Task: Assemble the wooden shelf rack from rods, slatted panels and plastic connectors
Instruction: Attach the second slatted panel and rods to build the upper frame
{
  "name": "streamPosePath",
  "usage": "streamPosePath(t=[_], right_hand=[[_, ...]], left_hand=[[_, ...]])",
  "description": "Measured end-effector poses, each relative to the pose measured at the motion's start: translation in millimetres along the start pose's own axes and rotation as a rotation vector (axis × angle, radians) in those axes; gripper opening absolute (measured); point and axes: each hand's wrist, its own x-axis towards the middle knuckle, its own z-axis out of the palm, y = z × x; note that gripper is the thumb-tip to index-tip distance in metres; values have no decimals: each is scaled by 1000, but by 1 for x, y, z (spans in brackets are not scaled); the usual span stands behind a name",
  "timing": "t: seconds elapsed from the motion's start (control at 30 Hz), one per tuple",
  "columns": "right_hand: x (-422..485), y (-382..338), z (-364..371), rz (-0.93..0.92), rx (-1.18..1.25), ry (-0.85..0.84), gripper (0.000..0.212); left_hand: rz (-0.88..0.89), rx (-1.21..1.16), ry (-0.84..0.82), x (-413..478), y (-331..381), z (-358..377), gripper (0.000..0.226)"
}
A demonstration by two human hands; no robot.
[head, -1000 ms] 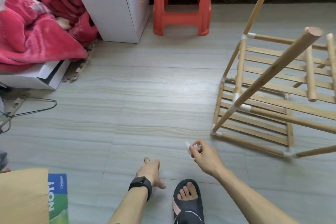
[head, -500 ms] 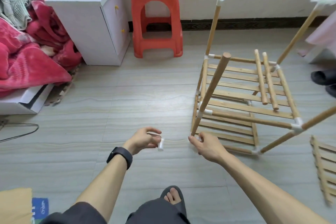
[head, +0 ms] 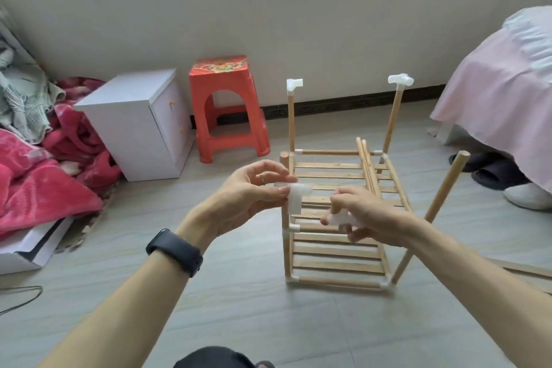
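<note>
Here the left hand [head: 251, 191] pinches a white plastic connector [head: 296, 197], while the right hand [head: 370, 218] curls its fingers round a second connector [head: 337, 219]. Behind them the part-built rack [head: 337, 260], pale rods and slats joined by white corner pieces, stands on the floor [head: 239, 293].

Before me the grey floor [head: 233, 308] carries the half-built rack [head: 337, 266], a red stool [head: 222, 79], a white cabinet [head: 131, 134] and dark slippers [head: 495, 173].

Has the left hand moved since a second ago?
Yes. The left hand, then down on the floor, is now raised to the top of the near-left upright rod, pinching a white connector.
</note>
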Motion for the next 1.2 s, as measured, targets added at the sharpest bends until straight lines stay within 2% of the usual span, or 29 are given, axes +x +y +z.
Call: streamPosePath(t=[0.13,0.27,0.43,0.57,0.67,0.73,0.83,0.97,1.07,1.2], right_hand=[[-16,-22,-9,-184,203,-15,48],[-13,-35,-10,-339,182,114,38],[0,-42,6,-373,194,226,38],[10,-47,22,-407,177,275,34],[17,-51,27,-421,196,360,28],[21,-54,28,-449,134,397,23],[27,-54,30,-500,-24,448,23],[31,-55,33,-543,-186,496,25],[33,-61,34,-582,-285,501,26],[36,-65,32,-575,-333,509,29]], left_hand=[[62,3,57,22,16,28,24],[93,-156,177,40,18,50,24],[241,-304,406,48,16,59,21],[275,-202,488,46,9,58,21],[308,-21,593,44,8,48,17],[343,131,722,44,8,38,16],[327,207,855,44,4,26,15],[137,203,724,47,0,22,25],[97,214,573,50,1,24,40],[89,195,561,53,3,28,40]])
